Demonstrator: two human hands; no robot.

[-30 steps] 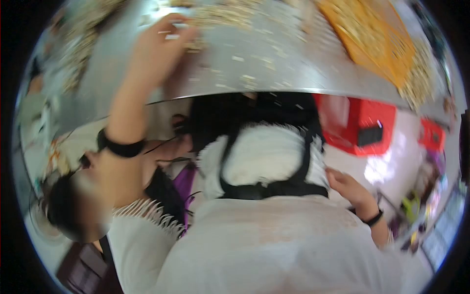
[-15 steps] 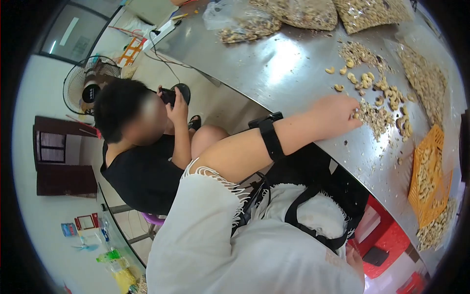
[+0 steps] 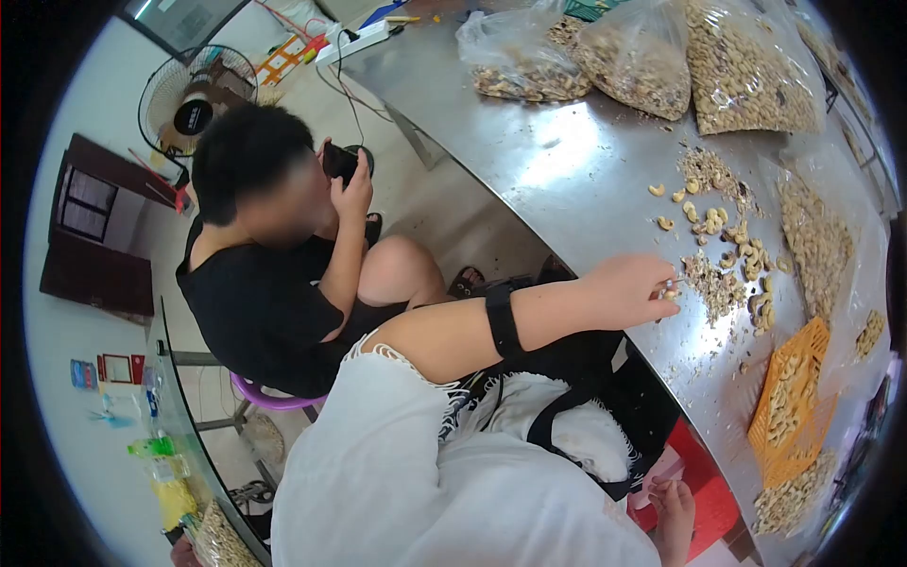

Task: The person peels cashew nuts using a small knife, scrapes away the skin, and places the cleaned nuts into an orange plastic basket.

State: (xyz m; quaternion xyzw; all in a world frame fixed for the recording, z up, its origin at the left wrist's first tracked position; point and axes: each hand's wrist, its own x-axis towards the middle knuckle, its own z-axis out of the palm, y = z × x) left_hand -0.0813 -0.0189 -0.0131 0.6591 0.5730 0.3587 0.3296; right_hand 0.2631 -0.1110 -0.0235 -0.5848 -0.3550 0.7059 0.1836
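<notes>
At the left stands a fan (image 3: 194, 115), and before it another person (image 3: 250, 312) in black sits with a phone (image 3: 340, 163) raised in the hands. My left forearm (image 3: 435, 335), banded in black, crosses the near edge of the desk (image 3: 520, 170) and hides a stretch of it. My left grip (image 3: 631, 291) is drawn in over the desk, thumb and bent fingers almost together; small pale spots show at the fingertips, too small for me to tell whether I pinch anything. Bags of nuts (image 3: 638, 71) fill the far side. Below the desk, my right grip (image 3: 673, 510) is beside the red stool (image 3: 710, 518), fingers loosely bent; I cannot tell whether it holds or touches anything. Just right of my left fingertips lies a heap of crumbs (image 3: 718, 291), with another (image 3: 710, 170) farther off and cashews (image 3: 751, 250) scattered between and alongside. Near the desk's edge, an orange basket (image 3: 767, 449) holds more cashews, with loose nuts (image 3: 794, 496) just below it; beside it, a flat bag (image 3: 814, 236) bounds the cashews on the right.
</notes>
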